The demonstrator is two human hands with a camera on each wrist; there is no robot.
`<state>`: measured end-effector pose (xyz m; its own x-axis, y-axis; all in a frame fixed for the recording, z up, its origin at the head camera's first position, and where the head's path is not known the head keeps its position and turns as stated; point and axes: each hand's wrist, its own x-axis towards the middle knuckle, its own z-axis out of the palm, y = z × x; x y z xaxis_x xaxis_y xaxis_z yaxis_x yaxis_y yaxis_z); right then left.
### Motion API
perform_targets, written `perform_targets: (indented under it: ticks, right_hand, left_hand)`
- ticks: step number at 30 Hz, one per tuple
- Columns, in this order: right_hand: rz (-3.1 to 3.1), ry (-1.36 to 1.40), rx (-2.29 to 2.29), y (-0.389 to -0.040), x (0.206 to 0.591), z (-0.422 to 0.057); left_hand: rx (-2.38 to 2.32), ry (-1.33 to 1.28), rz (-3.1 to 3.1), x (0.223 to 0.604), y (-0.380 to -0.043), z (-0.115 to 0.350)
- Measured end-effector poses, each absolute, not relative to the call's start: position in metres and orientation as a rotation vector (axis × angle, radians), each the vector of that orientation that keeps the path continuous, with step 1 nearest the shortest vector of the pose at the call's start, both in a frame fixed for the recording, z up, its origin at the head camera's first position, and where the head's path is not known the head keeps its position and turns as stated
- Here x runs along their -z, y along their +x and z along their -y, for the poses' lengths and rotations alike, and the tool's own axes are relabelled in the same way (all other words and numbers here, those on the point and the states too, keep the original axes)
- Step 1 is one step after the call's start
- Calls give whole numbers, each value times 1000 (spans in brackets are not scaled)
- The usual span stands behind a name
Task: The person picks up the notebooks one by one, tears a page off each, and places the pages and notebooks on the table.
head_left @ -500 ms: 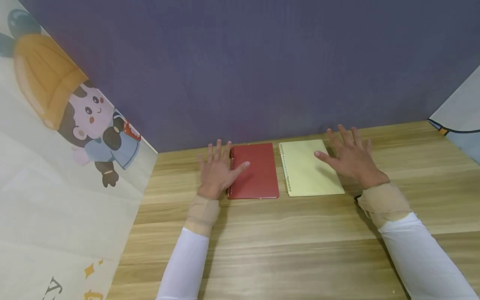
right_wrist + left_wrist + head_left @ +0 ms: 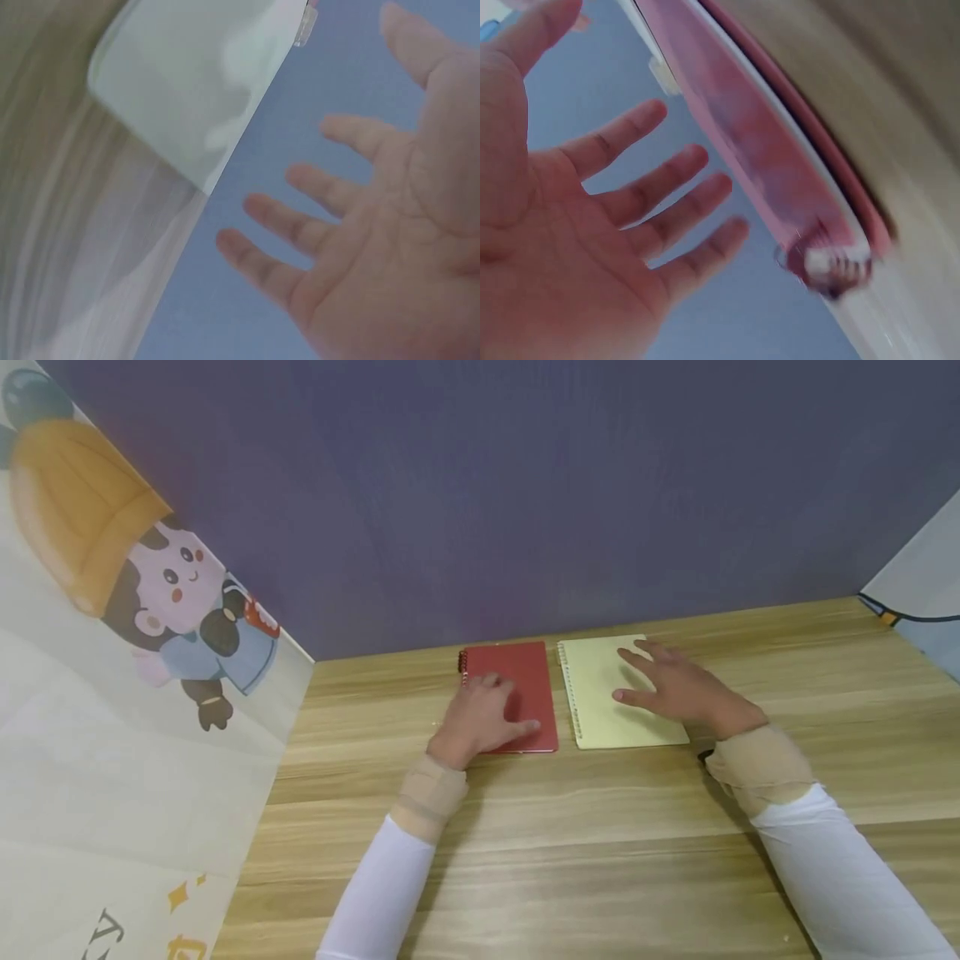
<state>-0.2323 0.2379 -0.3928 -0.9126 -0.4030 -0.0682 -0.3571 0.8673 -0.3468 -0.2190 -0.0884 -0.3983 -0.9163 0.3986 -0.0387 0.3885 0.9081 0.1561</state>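
Two spiral-bound notebooks lie side by side on the table, each with its coil on the left: a red notebook (image 2: 529,681) and a pale yellow notebook (image 2: 600,693). Over the red one hovers my left hand (image 2: 480,714), fingers spread and holding nothing; the left wrist view shows its palm (image 2: 570,247) apart from the cover and the coil (image 2: 829,262). My right hand (image 2: 678,693) reaches over the right side of the yellow notebook, thumb and fingers spread. In the right wrist view its palm (image 2: 397,247) faces the notebook with a gap between.
The wood-grain table (image 2: 600,877) ends at a dark blue-grey panel (image 2: 525,502) behind the notebooks. On the left stands a pale wall sheet (image 2: 112,793) with a cartoon figure (image 2: 183,585). At the far right is another pale panel (image 2: 930,560) with a black curved line.
My left hand has moved right, from the red notebook's coil edge to over its cover. The right hand has shifted left, further over the yellow notebook. Both notebooks stay in place.
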Motion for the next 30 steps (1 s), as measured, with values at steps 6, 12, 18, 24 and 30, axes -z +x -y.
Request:
perform_targets:
  ticks: [6,12,18,24,30]
  right_hand:
    - [-2831,-681,504,-230,395,-231]
    - [-2738,-690,544,-225,394,-227]
    - [-2736,-671,513,-222,392,-225]
    - [-2724,-641,495,-219,387,-223]
    - [-2728,-624,467,-216,381,-220]
  left_hand:
    - [-147,635,-2992,400,-202,67]
    - [57,617,-2980,400,-192,50]
    - [76,634,-2982,398,-189,48]
    - [-117,681,-2959,393,-191,53]
    - [-272,816,-2987,382,-194,61]
